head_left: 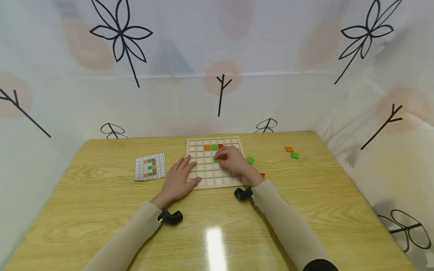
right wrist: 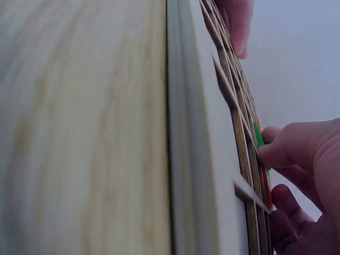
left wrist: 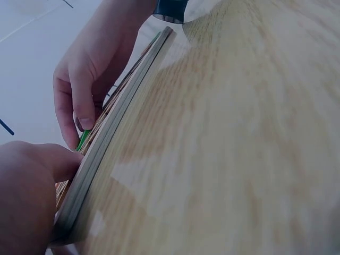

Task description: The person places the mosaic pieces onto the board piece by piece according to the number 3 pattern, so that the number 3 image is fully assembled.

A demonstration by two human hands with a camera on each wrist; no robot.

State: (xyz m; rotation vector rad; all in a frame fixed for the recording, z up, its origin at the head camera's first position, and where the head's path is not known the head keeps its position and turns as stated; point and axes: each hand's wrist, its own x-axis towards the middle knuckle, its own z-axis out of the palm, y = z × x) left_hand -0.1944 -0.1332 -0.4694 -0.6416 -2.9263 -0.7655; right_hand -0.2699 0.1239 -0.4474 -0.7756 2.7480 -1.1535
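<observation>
A light wooden grid board (head_left: 207, 181) lies on the table, with an orange tile (head_left: 207, 147), a green tile (head_left: 214, 146) and a red tile (head_left: 220, 146) in one of its far rows. My right hand (head_left: 234, 161) is over the middle of the board and pinches another green tile (right wrist: 258, 135) between thumb and fingers, low at the grid. Partly under that hand shows a reddish-orange tile (head_left: 224, 158). With fingers spread, my left hand (head_left: 178, 181) rests at the board's left edge, its thumb on the near corner.
Left of the board lies a paper card (head_left: 138, 168) printed with a grid of coloured squares. Right of the board are a loose green tile (head_left: 251, 160) and a red tile (head_left: 262, 175) partly behind my wrist. Farther right lie an orange tile (head_left: 289, 149) and a green one.
</observation>
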